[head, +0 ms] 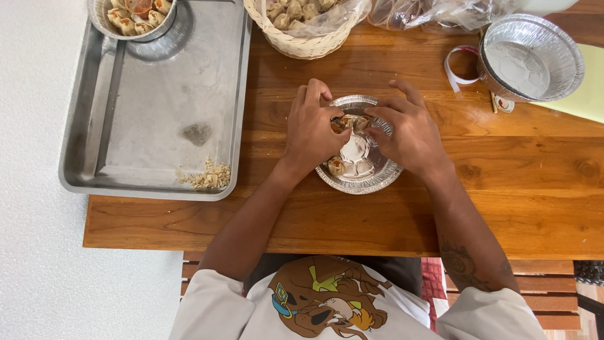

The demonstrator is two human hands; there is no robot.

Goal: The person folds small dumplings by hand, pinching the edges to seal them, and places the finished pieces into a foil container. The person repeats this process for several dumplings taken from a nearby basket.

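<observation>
A small round foil dish (371,181) sits on the wooden table (516,189) in front of me. Several small steamed dumplings lie inside it, one at the near left (336,166). My left hand (309,129) rests over the dish's left side, fingertips pinching a dumpling (343,122) at the far rim. My right hand (406,129) covers the right side, and its fingers pinch another dumpling (360,123) beside the first. The two hands almost touch above the dish.
A steel tray (151,107) lies at the left with crumbs (207,176) and a filled foil dish of dumplings (133,16). A woven basket of dumplings (302,25) stands behind. A stack of empty foil dishes (531,56) sits at the right, next to clear plastic bags (434,12).
</observation>
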